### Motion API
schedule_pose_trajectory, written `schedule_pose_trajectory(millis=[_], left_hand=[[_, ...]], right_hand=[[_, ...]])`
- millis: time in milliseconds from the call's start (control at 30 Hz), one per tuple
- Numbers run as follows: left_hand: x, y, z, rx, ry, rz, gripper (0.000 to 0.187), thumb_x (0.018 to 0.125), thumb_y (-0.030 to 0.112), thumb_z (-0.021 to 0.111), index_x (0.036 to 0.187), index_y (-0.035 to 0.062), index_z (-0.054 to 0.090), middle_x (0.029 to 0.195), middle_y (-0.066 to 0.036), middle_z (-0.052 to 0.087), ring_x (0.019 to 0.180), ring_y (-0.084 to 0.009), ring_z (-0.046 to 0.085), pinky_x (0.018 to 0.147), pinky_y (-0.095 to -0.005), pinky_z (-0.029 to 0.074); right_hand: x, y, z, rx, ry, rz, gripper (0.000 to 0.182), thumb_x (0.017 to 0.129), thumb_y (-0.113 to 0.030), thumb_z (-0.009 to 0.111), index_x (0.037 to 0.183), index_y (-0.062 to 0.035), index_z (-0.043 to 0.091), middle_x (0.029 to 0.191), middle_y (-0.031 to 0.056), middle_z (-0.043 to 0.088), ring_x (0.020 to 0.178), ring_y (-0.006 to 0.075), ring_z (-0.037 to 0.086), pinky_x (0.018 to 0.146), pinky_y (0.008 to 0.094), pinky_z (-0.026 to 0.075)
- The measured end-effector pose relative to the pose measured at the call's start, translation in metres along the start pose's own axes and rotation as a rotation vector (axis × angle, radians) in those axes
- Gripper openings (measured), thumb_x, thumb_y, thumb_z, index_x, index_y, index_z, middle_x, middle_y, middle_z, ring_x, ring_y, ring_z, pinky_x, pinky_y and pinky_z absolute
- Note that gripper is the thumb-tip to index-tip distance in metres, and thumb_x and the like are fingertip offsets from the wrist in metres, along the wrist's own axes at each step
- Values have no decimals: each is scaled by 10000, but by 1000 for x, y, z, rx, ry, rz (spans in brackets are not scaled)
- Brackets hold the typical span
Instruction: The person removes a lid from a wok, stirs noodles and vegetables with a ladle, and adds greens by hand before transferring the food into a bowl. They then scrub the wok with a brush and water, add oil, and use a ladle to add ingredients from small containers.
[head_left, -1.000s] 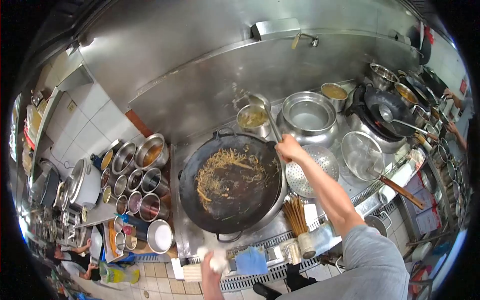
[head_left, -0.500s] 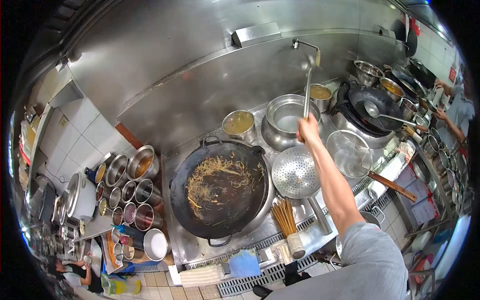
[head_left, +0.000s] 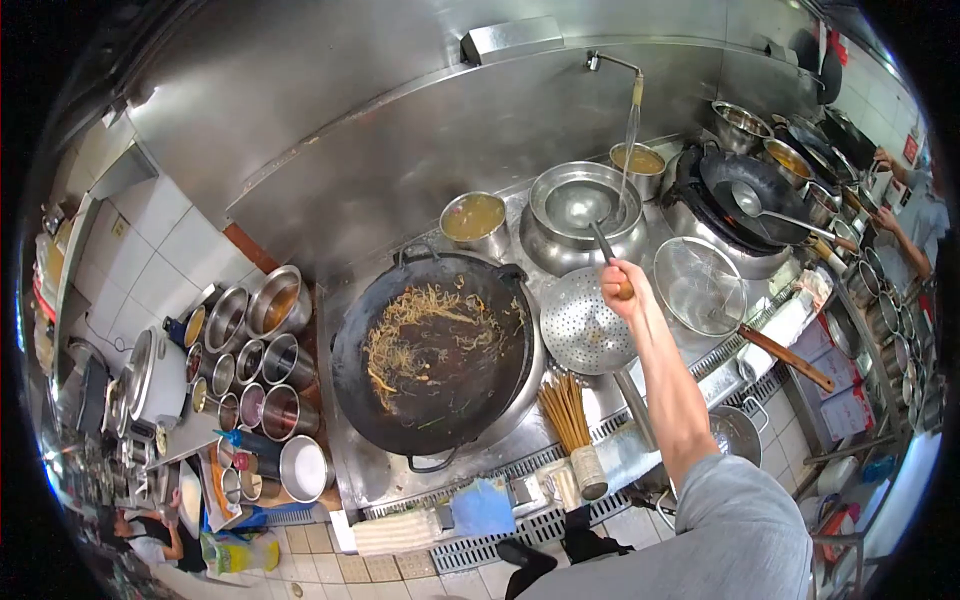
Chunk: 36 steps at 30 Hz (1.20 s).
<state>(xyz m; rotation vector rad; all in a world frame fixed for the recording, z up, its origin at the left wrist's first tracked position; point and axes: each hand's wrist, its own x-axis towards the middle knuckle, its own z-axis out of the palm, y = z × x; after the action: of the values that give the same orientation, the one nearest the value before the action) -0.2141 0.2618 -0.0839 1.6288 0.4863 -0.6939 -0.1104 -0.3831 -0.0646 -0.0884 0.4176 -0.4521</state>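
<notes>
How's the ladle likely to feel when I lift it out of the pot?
The ladle should stay stiff, given its straight metal shaft. It'll probably feel front-heavy: your right hand grips the end away from the pot, and the bowl may bring up water. That water could spill if it tilts.

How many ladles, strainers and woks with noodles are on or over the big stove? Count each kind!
Ladles: 2, one in the right hand
Perforated strainer: 1
Wire-mesh strainer: 1
Wok with noodles: 1
Total: 5
</notes>
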Motion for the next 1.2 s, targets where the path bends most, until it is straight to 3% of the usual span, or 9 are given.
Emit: schedule_pose_trajectory(millis=[133,200,333,533,733,900,1000,1067,1200], left_hand=[[23,-16,14,167,-30,186,374,809,245,598,1087,-1,547,843,-106,636,731,-282,613,650,-327,505],[81,-54,5,276,-270,-39,325,712,184,671,973,21,568,871,-92,627,750,-193,615,650,-328,511],[123,-72,54,521,-385,136,311,679,161,690,934,17,587,839,-80,627,744,-169,598,668,-310,486],[143,-86,132,893,-639,180,486,642,332,662,1011,26,581,918,-191,632,864,-332,618,761,-381,474],[135,-82,196,1125,-727,447,557,677,307,635,1138,23,505,1057,-225,588,982,-362,577,834,-427,466],[176,-122,237,1361,-894,433,478,700,328,548,1068,24,581,968,-220,631,924,-335,615,812,-416,483],[184,-118,248,1380,-968,203,606,774,441,447,1263,86,493,1304,-155,483,1218,-275,448,1018,-389,329],[190,-114,248,1395,-1045,81,802,728,651,462,1339,134,414,1381,-124,405,1290,-254,354,1057,-311,284],[171,-82,249,1311,-990,5,828,690,664,508,1344,165,413,1387,-127,398,1311,-243,324,1069,-295,248]], right_hand=[[-66,27,-3,74,-197,39,168,900,-142,461,751,-65,455,541,-38,388,401,47,366,345,212,299],[-101,42,-1,172,-309,104,170,923,-136,421,937,12,503,602,-27,402,387,40,351,328,206,279],[-187,79,24,249,-308,142,343,935,-140,390,1206,67,421,648,-2,403,377,33,348,288,197,264],[-277,105,24,259,-137,250,480,906,-108,386,1358,10,276,679,9,417,373,23,363,281,197,321],[-318,95,59,-735,144,221,496,787,29,476,1277,-10,405,556,32,401,315,89,355,236,247,277],[-290,79,52,-888,224,14,523,744,52,509,1258,20,416,549,85,444,287,93,338,231,240,245],[-219,67,46,-1029,234,-200,519,768,5,496,1275,6,387,531,27,418,305,92,344,264,239,266],[-158,49,48,-1280,254,-309,372,775,-8,489,1144,0,446,535,30,426,325,103,372,283,255,274],[-39,-6,22,-1565,366,-406,105,786,-29,500,888,-3,495,543,33,449,361,116,418,307,260,291]])
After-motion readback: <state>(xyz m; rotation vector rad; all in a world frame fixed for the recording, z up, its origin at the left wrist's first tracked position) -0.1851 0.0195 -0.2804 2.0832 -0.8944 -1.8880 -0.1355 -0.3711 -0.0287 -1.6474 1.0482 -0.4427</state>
